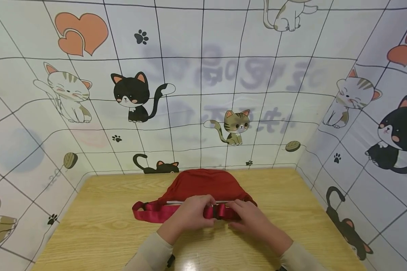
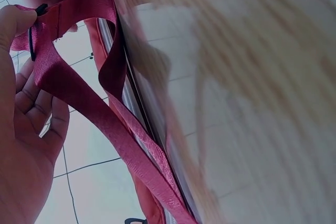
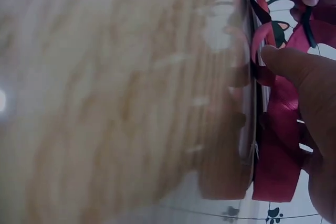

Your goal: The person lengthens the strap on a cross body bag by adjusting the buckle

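Observation:
A red waist bag [image 1: 203, 185] lies on the table, with its zipper edge facing me. Its crimson strap [image 1: 150, 215] runs along the front and loops at the left. My left hand [image 1: 194, 212] pinches the strap at a black slider buckle [image 1: 218, 211]; the left wrist view shows the thumb on the buckle's edge [image 2: 32, 43] and the webbing [image 2: 86, 100] hanging in a loop below it. Just right of the buckle, my right hand [image 1: 252, 220] grips the strap, its thumb [image 3: 289, 64] against a small fold of webbing. Its other fingers are partly hidden behind the strap.
The wood-grain table [image 1: 105, 233] has a glossy, reflective surface. Behind it and at both sides stand white gridded sheets [image 1: 190, 124] printed with cartoon cats. A small black object [image 1: 170, 260] shows beside the left sleeve.

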{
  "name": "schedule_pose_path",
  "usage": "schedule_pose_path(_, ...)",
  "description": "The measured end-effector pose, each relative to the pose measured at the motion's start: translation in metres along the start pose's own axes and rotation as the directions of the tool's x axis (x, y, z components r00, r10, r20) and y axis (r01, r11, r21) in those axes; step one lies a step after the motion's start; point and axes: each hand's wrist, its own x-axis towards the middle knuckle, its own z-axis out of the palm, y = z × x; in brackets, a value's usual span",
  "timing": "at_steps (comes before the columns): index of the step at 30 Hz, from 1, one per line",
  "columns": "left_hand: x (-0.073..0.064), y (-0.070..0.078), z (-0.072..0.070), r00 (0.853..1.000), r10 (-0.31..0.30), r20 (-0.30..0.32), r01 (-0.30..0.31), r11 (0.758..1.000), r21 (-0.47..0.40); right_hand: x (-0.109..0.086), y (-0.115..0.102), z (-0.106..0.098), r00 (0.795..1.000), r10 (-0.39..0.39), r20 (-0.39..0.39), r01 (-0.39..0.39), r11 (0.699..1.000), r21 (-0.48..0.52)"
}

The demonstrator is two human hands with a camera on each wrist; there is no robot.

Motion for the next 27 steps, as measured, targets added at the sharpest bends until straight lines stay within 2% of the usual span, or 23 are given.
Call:
schedule_pose_path(4,0.001,0.0,-0.001,1.0,-0.009,0.011,0.009,1.0,-0.001,0.001,-0.002,0.004,1.0,0.015,-0.01,-0.015,1.0,0.009)
schedule_pose_path(12,0.002,-0.001,0.0,1.0,-0.014,0.016,0.014,1.0,-0.003,0.0,0.01,0.0,0.987,-0.115,-0.112,0.113,0.993,-0.019)
schedule_pose_path(17,0.001,-0.002,-0.001,1.0,-0.007,-0.01,0.007,1.0,-0.01,-0.001,0.017,-0.006,0.981,-0.146,-0.13,0.147,0.989,0.002)
schedule_pose_path(20,0.0,-0.003,-0.003,1.0,-0.022,-0.018,0.022,1.0,-0.021,-0.003,0.023,-0.009,0.984,-0.135,-0.116,0.137,0.99,0.012)
schedule_pose_path(27,-0.004,-0.007,-0.006,0.998,-0.06,-0.012,0.059,0.998,-0.028,-0.014,0.043,-0.014,0.995,-0.056,-0.079,0.055,0.998,-0.012)
